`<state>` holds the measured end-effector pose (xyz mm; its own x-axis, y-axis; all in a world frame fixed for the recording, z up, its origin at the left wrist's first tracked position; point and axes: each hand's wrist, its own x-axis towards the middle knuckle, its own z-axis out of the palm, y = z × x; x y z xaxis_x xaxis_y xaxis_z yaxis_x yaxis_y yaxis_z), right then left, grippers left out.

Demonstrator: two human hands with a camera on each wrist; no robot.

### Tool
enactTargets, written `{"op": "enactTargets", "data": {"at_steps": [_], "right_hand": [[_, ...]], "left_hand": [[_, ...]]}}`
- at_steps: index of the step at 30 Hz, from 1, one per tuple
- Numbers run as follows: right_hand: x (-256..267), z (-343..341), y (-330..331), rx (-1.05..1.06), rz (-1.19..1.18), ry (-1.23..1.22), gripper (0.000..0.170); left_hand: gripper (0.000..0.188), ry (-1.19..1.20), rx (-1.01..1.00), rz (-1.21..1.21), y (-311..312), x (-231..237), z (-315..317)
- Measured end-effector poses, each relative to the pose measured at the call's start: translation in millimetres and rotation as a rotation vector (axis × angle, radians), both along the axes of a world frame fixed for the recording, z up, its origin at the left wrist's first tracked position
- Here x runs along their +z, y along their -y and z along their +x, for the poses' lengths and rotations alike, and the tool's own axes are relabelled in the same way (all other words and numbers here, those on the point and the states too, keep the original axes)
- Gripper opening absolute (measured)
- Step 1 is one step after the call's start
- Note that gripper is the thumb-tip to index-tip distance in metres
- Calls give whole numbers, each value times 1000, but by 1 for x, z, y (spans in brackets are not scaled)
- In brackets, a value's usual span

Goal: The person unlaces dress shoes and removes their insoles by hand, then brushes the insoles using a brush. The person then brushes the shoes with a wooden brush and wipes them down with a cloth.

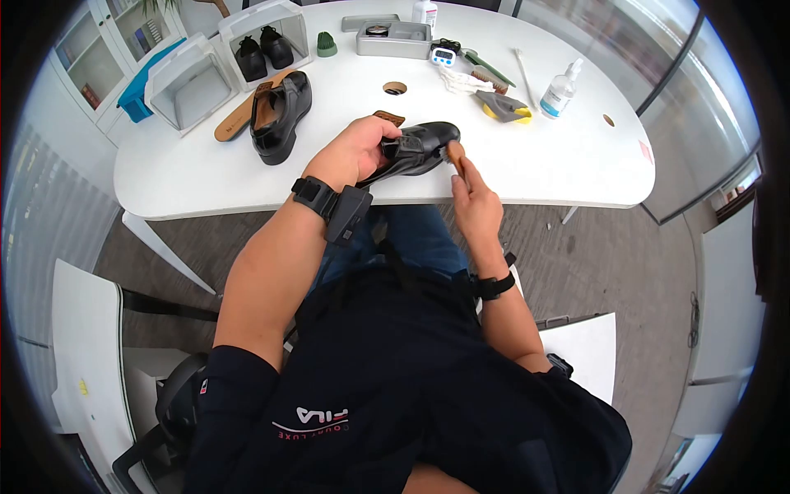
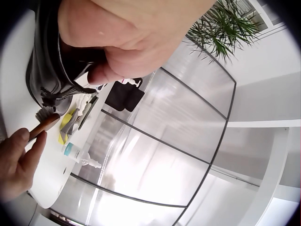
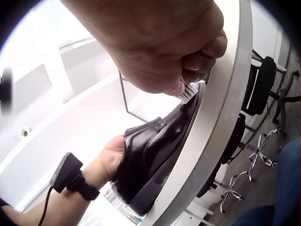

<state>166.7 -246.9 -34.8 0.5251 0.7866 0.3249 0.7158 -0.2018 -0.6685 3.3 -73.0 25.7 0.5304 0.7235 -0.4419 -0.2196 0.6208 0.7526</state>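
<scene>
A black leather shoe (image 1: 424,146) lies close over the front edge of the white table, toe pointing right. My left hand (image 1: 359,150) grips it at the opening, its fingers partly hidden inside the shoe in the left wrist view. Between thumb and fingers, my right hand (image 1: 479,206) pinches a small brush (image 2: 46,126) with a wooden handle and grey bristles. Those bristles (image 3: 189,93) meet the shoe near its toe. The matching black shoe (image 1: 282,123) stands to the left, beside a long tan insole-like piece (image 1: 234,125).
Two clear plastic boxes (image 1: 183,92) stand back left, one with black shoes (image 1: 265,53) inside. Behind the work are a metal tin (image 1: 393,48), a digital timer (image 1: 443,58), a grey-yellow cloth (image 1: 504,108) and a pump bottle (image 1: 559,92). A round hole (image 1: 395,88) pierces the tabletop.
</scene>
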Motion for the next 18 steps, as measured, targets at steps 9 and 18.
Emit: {"op": "enactTargets", "data": {"at_steps": [9,18], "right_hand": [[15,21,-23,1,-44,89,43],[29,9,-24,90,-68,-145,43]], "left_hand": [[19,-175,-65,168,14,13,0],[26,-58,-36,503,32,-26,-18]]}}
